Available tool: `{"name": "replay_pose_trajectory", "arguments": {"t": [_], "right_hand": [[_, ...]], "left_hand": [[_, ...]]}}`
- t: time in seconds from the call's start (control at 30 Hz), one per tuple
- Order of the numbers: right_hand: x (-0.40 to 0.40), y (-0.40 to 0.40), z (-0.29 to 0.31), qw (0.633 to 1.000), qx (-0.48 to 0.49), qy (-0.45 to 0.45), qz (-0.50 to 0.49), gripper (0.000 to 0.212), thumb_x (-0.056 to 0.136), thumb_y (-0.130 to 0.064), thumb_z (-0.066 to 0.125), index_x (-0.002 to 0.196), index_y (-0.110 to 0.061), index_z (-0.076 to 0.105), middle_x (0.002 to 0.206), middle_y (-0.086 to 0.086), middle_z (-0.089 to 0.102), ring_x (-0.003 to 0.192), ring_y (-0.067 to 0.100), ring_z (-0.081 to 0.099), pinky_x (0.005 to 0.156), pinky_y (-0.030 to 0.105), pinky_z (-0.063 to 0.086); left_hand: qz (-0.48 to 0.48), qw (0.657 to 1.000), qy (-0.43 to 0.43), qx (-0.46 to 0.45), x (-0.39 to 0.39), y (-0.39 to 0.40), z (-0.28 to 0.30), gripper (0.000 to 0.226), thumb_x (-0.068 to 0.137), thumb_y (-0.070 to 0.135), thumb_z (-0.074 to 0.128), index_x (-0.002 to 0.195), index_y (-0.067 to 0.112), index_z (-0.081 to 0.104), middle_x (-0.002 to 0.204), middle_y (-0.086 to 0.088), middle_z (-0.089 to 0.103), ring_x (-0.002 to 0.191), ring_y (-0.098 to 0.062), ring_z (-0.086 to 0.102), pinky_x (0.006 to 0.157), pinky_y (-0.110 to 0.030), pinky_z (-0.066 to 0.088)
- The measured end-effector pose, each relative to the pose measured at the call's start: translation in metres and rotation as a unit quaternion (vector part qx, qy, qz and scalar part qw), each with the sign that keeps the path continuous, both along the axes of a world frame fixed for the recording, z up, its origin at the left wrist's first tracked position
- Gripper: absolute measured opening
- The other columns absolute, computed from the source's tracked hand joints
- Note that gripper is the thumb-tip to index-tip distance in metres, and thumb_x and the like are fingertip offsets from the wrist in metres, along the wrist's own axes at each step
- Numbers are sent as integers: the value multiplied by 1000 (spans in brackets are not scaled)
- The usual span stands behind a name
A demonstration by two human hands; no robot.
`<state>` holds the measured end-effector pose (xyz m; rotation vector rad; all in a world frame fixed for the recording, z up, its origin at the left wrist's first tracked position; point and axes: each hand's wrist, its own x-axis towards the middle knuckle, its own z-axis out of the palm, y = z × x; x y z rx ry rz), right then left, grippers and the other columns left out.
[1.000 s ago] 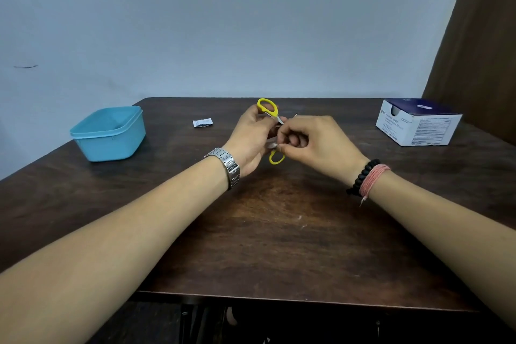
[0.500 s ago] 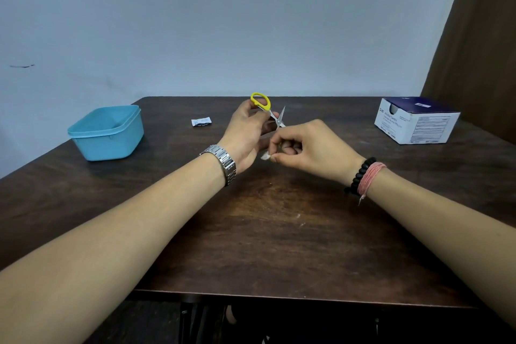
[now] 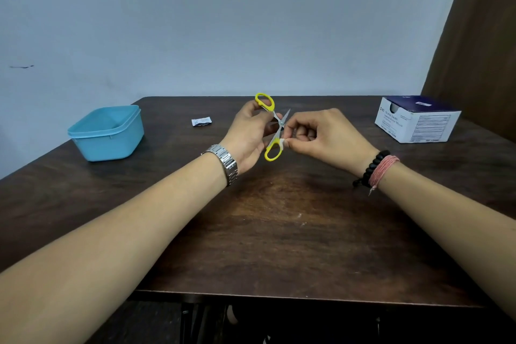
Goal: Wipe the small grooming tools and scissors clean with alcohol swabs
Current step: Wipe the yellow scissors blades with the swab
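Observation:
Small scissors (image 3: 275, 131) with yellow handles hang spread open above the middle of the dark wooden table (image 3: 279, 218). My left hand (image 3: 248, 135) grips them at the upper yellow loop, blades pointing up and right. My right hand (image 3: 321, 135) pinches a small white alcohol swab (image 3: 285, 143) against the lower yellow handle, just below the pivot. Most of the swab is hidden between my fingertips.
A light blue plastic tub (image 3: 107, 134) stands at the table's left. A small white swab wrapper (image 3: 201, 121) lies behind my left hand. A white and navy box of swabs (image 3: 416, 119) sits at the far right. A brown curtain hangs at the right edge.
The scissors turned in my left hand, so the lower yellow loop shows again. My right hand slid the swab from the blade down onto the lower handle.

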<state>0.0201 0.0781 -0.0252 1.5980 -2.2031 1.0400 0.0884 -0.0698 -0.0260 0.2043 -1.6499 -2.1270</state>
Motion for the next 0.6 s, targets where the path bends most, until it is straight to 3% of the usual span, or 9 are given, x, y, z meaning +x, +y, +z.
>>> {"name": "replay_pose_trajectory", "arguments": {"t": [0.17, 0.4, 0.5, 0.6], "right_hand": [[-4, -1, 1, 998, -49, 7, -29, 6, 79, -18, 73, 77, -18, 68, 54, -2, 54, 49, 5, 46, 55, 15, 36], [1, -4, -3, 999, 13, 25, 27, 7, 80, -18, 72, 78, -19, 66, 55, 2, 53, 50, 8, 42, 57, 18, 39], [-4, -4, -4, 999, -27, 34, -17, 7, 79, -19, 72, 77, -21, 66, 54, -2, 52, 51, 9, 45, 56, 26, 42], [-12, 0, 0, 994, -81, 35, -67, 6, 77, -24, 72, 77, -23, 66, 60, -7, 53, 56, 8, 47, 58, 24, 38]], "left_hand": [[-15, 1000, -3, 1, -2, 4, -2, 15, 97, 1, 46, 104, 14, 48, 86, -8, 59, 63, -16, 59, 51, -28, 54], [-2, 1000, -15, -3, 2, 3, 1, 17, 97, 0, 44, 103, 16, 48, 90, -8, 60, 65, -17, 58, 46, -23, 48], [-18, 1000, -22, -9, 3, 5, 1, 17, 97, 0, 45, 100, 16, 50, 88, -9, 59, 66, -18, 58, 50, -26, 52], [-50, 998, -31, -18, 6, 8, 1, 13, 97, 4, 50, 103, 15, 55, 89, -7, 60, 74, -17, 63, 60, -33, 59]]}}
